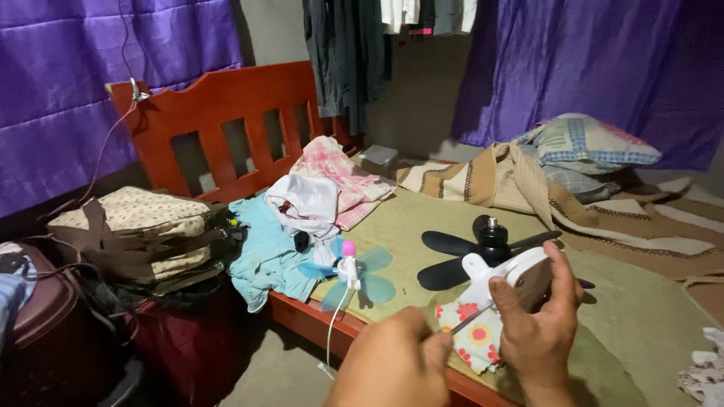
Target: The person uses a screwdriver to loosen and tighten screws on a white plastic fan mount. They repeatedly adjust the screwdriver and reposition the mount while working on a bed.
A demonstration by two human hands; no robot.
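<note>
Nearest the camera, the left hand is curled with fingers pressed together around a thin metal rod-like tool, probably a small screwdriver, whose tip points at the part held opposite. The right hand is closed on a white moulded plastic fan housing, thumb on the near face and fingers wrapped over the far edge. The housing is held above a floral-print cloth lying at the near edge of the bed.

Handling assessment: the housing appears light and rigid, a thin shell with smooth faces that could slip; it is judged liable to crack under a hard squeeze. Its thicker rim, where the fingers already sit, seems the soundest hold. Its surface is clean white with a darker recess on the side facing the tool; finer detail cannot be made out.

Just beyond the hands, a black fan blade assembly with a round hub lies flat on the olive-green bedcover. To its left rests a small translucent blue fan with a pink cap, a white cable hanging from it over the bed edge.

Further back lie folded clothes in white, pink check and pale blue, a brown striped blanket and a patterned pillow. The red wooden headboard stands at the left, with purple curtains behind.
</note>
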